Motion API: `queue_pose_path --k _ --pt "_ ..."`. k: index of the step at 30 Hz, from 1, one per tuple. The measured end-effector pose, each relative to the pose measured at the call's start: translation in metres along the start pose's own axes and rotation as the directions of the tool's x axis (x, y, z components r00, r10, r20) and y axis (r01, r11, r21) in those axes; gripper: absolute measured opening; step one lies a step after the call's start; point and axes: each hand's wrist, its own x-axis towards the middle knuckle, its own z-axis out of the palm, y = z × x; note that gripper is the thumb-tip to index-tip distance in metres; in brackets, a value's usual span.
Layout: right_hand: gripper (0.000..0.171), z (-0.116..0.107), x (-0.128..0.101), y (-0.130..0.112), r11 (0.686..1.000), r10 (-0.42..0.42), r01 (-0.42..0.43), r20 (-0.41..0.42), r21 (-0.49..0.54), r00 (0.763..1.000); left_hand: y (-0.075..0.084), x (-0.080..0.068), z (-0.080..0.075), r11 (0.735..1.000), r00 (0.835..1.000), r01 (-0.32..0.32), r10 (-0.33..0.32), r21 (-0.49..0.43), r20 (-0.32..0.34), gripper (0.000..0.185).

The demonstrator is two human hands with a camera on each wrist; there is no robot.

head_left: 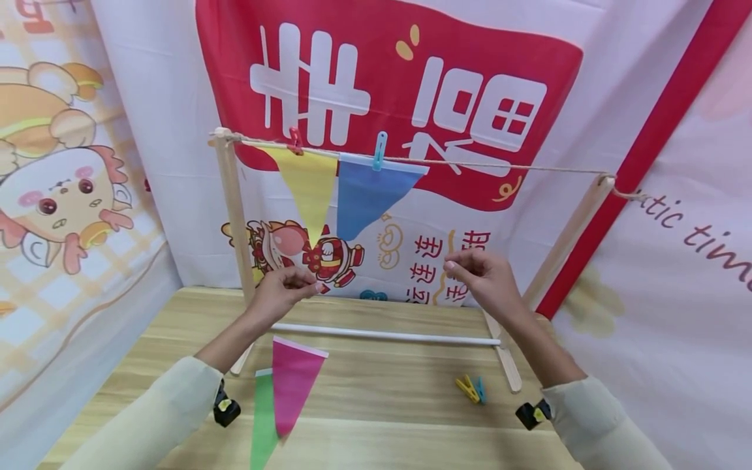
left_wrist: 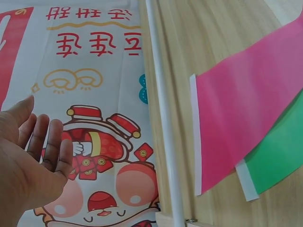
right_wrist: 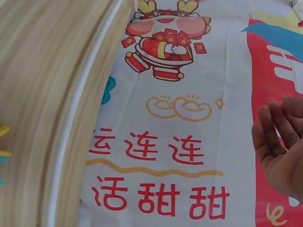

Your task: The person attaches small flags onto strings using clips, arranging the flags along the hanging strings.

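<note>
Hovering above the table [head_left: 388, 418], our left hand [head_left: 282, 292] and right hand [head_left: 492, 282] grip nothing, both loosely bent. On the string [head_left: 499, 166] we see a yellow flag [head_left: 313, 189] held by a red clip [head_left: 296, 141] and a blue flag [head_left: 370, 199] by a turquoise clip [head_left: 380, 150]. Below, our pink flag [head_left: 295, 382] overlaps the green flag [head_left: 264, 414], 2 loose clips [head_left: 467, 390] lying to the right.

A white cloth [head_left: 176, 215] with a big red shape [head_left: 388, 98] hangs behind the far edge of the table [head_left: 376, 391]. Past the left edge, a checked cloth [head_left: 123, 261] shows a cartoon animal [head_left: 70, 192].
</note>
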Motion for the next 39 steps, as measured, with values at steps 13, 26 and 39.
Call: queue_pose_path --k 13,26,39 --pt "0.028 0.011 -0.013 0.027 0.995 0.095 -0.095 0.021 -0.012 0.995 -0.015 0.001 0.002 0.999 1.000 0.014 -0.014 0.037 0.016 0.034" --pt "0.028 0.020 -0.029 0.049 0.986 0.167 -0.167 0.052 -0.018 0.985 -0.023 -0.003 0.005 0.999 0.999 -0.020 0.019 0.027 0.050 0.023" --pt "0.027 0.028 -0.039 0.064 0.979 0.203 -0.200 0.061 -0.045 0.977 -0.039 -0.007 0.006 0.996 0.996 0.039 -0.045 0.074 0.075 0.026"
